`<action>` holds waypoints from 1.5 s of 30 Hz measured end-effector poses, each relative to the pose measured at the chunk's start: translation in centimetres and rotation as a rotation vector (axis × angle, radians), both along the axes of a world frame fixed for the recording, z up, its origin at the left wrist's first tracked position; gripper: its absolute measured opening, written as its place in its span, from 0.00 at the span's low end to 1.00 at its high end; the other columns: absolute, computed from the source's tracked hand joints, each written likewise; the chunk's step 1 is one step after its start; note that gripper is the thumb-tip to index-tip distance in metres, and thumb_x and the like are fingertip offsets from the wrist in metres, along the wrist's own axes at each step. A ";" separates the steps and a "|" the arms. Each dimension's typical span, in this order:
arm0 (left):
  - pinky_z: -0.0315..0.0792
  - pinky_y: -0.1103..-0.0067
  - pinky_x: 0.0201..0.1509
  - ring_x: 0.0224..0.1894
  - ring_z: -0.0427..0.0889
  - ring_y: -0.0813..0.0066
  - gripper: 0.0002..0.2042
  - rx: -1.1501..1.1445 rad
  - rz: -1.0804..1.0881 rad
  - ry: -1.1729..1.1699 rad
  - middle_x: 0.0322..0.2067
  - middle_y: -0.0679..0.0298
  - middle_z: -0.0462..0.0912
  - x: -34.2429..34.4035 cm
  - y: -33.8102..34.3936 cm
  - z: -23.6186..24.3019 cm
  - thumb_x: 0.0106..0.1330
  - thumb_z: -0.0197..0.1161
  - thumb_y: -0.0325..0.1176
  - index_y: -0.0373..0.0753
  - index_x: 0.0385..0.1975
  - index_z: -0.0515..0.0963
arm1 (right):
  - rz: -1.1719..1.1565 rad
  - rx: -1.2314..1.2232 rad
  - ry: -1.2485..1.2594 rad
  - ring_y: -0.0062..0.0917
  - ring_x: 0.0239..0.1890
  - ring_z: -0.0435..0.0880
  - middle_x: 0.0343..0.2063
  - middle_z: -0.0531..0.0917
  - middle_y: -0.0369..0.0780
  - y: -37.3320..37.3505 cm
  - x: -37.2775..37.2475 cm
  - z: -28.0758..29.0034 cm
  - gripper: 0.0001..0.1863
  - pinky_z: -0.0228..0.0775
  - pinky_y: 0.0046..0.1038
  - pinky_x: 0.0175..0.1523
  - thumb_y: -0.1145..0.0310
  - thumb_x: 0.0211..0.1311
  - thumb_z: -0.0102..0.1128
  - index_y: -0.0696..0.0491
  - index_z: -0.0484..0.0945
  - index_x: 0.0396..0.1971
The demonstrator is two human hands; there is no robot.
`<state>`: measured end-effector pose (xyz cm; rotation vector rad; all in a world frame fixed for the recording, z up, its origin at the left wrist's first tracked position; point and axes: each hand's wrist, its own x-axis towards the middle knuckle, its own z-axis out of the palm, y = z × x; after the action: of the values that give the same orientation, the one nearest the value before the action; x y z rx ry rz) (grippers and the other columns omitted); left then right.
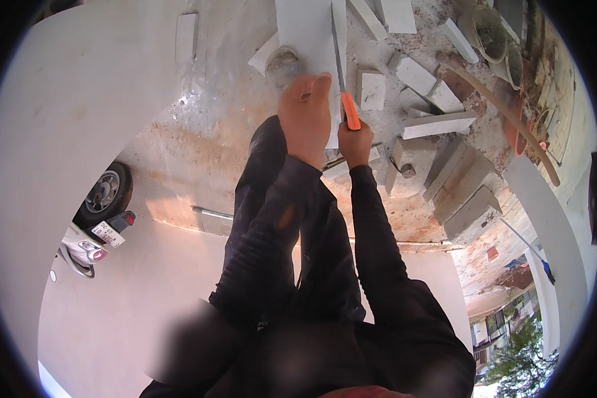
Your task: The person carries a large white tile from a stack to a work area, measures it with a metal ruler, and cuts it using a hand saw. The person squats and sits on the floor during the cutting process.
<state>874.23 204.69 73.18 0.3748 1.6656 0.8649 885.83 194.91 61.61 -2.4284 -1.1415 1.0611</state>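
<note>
A long white block (305,30) lies in front of me at the top of the view. My right hand (355,142) is closed round the orange handle of a hand saw (350,111). The saw's thin blade runs away from me along the block, near its right side. On the left part of the block is my left hand (304,119), its fingers bent and held together against it; the fingertips are hidden. A dusty shoe (282,65) shows just beyond the left hand, beside the block's left edge.
Several white block offcuts (438,125) lie on the dusty floor to the right, with larger stacked blocks (467,189) nearer. A curved wooden handle (511,116) and dirty buckets (487,33) are at the far right. A parked vehicle's wheel (106,189) is at left.
</note>
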 end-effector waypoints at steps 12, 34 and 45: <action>0.68 0.80 0.35 0.28 0.76 0.79 0.14 0.028 0.031 0.079 0.24 0.62 0.80 -0.5 0.5 -0.2 0.61 0.61 0.37 0.29 0.28 0.78 | 0.001 -0.044 0.034 0.50 0.29 0.80 0.20 0.79 0.53 -1.1 -1.2 1.0 0.09 0.71 0.41 0.35 0.71 0.50 0.53 0.60 0.77 0.26; 0.67 0.81 0.33 0.26 0.74 0.82 0.13 0.017 0.064 0.109 0.22 0.65 0.79 -1.9 1.1 0.1 0.61 0.61 0.36 0.30 0.26 0.78 | -0.065 -0.063 0.145 0.47 0.30 0.82 0.22 0.79 0.54 -9.5 -0.8 8.6 0.11 0.73 0.37 0.36 0.73 0.51 0.54 0.62 0.80 0.33; 0.68 0.80 0.36 0.28 0.75 0.79 0.13 -0.046 0.001 0.128 0.23 0.62 0.80 -1.2 -0.9 -0.8 0.60 0.61 0.37 0.30 0.27 0.78 | -0.034 -0.054 0.143 0.47 0.27 0.81 0.19 0.79 0.52 -5.5 -0.9 3.4 0.07 0.72 0.38 0.33 0.72 0.51 0.53 0.60 0.75 0.23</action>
<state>873.00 203.75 72.43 0.4051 1.8006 0.8161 884.92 189.38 64.99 -2.3600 -1.0351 1.2477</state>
